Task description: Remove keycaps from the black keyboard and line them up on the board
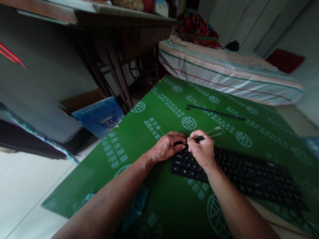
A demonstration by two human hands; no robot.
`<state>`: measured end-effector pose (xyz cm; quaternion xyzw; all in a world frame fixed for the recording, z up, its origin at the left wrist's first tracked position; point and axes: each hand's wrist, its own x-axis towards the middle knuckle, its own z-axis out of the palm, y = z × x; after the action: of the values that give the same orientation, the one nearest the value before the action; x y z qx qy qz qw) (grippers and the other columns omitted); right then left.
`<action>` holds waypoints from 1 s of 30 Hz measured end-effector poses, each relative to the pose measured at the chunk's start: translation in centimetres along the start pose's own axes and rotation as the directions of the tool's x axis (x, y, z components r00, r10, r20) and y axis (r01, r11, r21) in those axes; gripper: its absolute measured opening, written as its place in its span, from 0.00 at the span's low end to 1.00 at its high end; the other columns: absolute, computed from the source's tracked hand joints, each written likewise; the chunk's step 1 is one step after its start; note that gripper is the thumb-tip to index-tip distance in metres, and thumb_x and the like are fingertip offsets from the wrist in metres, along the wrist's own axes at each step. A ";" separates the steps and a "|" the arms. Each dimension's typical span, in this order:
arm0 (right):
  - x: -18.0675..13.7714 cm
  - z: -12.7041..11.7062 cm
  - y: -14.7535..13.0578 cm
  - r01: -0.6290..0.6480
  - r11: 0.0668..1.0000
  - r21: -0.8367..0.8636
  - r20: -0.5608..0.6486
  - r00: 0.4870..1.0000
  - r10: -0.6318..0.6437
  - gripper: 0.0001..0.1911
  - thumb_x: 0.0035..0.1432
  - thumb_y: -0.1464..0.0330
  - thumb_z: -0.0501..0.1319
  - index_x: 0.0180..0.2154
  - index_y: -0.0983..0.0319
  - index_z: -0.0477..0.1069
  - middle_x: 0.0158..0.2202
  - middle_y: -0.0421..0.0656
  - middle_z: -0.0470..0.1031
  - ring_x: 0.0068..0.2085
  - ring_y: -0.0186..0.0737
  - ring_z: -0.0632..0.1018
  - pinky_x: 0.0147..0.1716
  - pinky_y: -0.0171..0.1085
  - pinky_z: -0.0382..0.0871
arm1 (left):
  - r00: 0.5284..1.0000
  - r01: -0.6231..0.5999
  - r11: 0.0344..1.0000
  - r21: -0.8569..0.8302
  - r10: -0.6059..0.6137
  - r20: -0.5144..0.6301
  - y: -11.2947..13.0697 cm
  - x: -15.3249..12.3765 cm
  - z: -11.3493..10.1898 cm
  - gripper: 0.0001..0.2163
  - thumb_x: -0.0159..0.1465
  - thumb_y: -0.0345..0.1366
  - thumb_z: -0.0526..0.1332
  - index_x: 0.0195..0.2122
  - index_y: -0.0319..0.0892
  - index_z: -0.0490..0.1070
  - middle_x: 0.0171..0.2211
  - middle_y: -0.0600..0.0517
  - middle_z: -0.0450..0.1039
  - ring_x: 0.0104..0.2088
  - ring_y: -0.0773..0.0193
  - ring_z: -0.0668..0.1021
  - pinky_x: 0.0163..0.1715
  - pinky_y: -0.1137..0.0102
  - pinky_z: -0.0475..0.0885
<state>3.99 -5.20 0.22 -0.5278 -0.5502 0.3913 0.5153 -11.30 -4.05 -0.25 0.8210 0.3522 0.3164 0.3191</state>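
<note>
A black keyboard point(249, 174) lies on a green printed board point(159, 109). My left hand point(165, 146) rests curled at the keyboard's top left corner, its fingers pressed on the edge there. My right hand point(202, 149) is closed on a thin metal tool point(211, 132) with a dark grip, its wire end sticking out to the right above the keys. Both hands meet over the corner keys, and I cannot make out what the tool's tip touches.
A long dark strip point(215, 112) lies on the board beyond the hands. A striped mattress point(224, 71) with a red bundle stands behind. At the left are a dark wooden table point(117, 36) and a blue bag point(101, 116).
</note>
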 end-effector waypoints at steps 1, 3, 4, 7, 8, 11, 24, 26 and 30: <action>0.0 0.0 0.0 -0.003 1.000 -0.004 0.000 1.000 0.003 0.04 0.44 0.70 0.59 0.25 0.61 0.63 0.13 0.31 0.62 0.14 0.27 0.63 0.14 0.28 0.57 | 1.000 0.000 1.000 0.000 0.000 -0.001 0.0 0.0 0.0 0.08 0.60 0.31 0.58 0.40 0.39 0.73 0.45 0.45 0.72 0.47 0.59 0.72 0.50 0.62 0.66; 0.0 0.0 0.0 -0.011 1.000 -0.017 0.001 1.000 0.011 0.04 0.44 0.70 0.59 0.25 0.61 0.63 0.14 0.31 0.62 0.14 0.27 0.62 0.14 0.28 0.57 | 1.000 0.003 1.000 0.002 -0.003 0.001 0.0 0.0 0.0 0.08 0.60 0.30 0.58 0.40 0.39 0.73 0.45 0.45 0.72 0.48 0.59 0.72 0.50 0.62 0.66; 0.0 0.0 -0.1 -0.014 1.000 -0.023 0.005 1.000 0.014 0.05 0.45 0.69 0.59 0.25 0.61 0.63 0.14 0.31 0.63 0.14 0.27 0.62 0.14 0.28 0.57 | 1.000 0.006 1.000 0.005 -0.006 0.001 0.0 0.0 0.0 0.08 0.61 0.30 0.58 0.40 0.39 0.73 0.45 0.45 0.72 0.48 0.59 0.72 0.50 0.62 0.67; -0.1 0.0 -0.1 -0.026 0.999 -0.026 0.016 1.000 0.027 0.06 0.45 0.68 0.60 0.24 0.61 0.63 0.14 0.32 0.63 0.14 0.27 0.62 0.13 0.28 0.57 | 1.000 0.015 1.000 0.017 -0.015 -0.001 0.0 -0.1 0.0 0.08 0.61 0.29 0.57 0.40 0.38 0.72 0.45 0.44 0.72 0.48 0.59 0.72 0.50 0.62 0.67; -0.1 0.0 -0.2 -0.032 0.999 -0.020 0.019 0.999 0.033 0.06 0.46 0.67 0.60 0.24 0.61 0.63 0.14 0.32 0.63 0.13 0.26 0.61 0.13 0.28 0.57 | 1.000 0.016 1.000 0.019 -0.016 -0.003 0.0 -0.1 0.0 0.08 0.61 0.29 0.57 0.39 0.38 0.72 0.45 0.44 0.72 0.48 0.59 0.72 0.50 0.62 0.67; -0.1 0.0 -0.2 -0.048 0.999 0.007 0.032 0.998 0.048 0.07 0.46 0.66 0.61 0.24 0.61 0.63 0.13 0.32 0.62 0.13 0.26 0.61 0.12 0.27 0.56 | 1.000 0.019 1.000 0.019 -0.018 -0.018 -0.1 -0.1 0.1 0.08 0.61 0.28 0.57 0.39 0.38 0.72 0.46 0.44 0.72 0.48 0.59 0.72 0.49 0.62 0.67; -0.1 0.0 0.1 -0.047 0.996 0.073 0.047 0.998 0.043 0.10 0.49 0.64 0.62 0.25 0.62 0.64 0.15 0.34 0.66 0.13 0.26 0.63 0.12 0.26 0.56 | 0.990 -0.047 0.975 0.217 0.075 -0.122 0.1 -0.1 -0.2 0.07 0.61 0.29 0.56 0.38 0.38 0.72 0.38 0.46 0.73 0.42 0.60 0.73 0.44 0.62 0.69; -0.1 0.0 0.1 -0.051 0.995 0.090 0.045 0.998 0.048 0.10 0.49 0.64 0.62 0.26 0.62 0.64 0.15 0.34 0.67 0.12 0.25 0.63 0.11 0.26 0.56 | 0.988 -0.044 0.965 0.259 0.081 -0.135 0.2 -0.1 -0.3 0.07 0.61 0.30 0.56 0.38 0.38 0.72 0.37 0.46 0.73 0.41 0.60 0.73 0.43 0.63 0.69; -0.2 0.0 0.1 -0.024 0.993 0.119 0.047 0.999 0.019 0.10 0.50 0.64 0.62 0.26 0.62 0.64 0.16 0.35 0.69 0.13 0.25 0.64 0.12 0.26 0.57 | 0.986 -0.001 0.956 0.294 0.050 -0.161 0.5 -0.1 -0.3 0.07 0.62 0.32 0.56 0.38 0.39 0.72 0.35 0.47 0.74 0.38 0.60 0.73 0.41 0.64 0.70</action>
<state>4.00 -5.38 0.11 -0.4926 -0.5317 0.4412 0.5291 -11.41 -4.35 0.22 0.8344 0.4099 0.3322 0.1593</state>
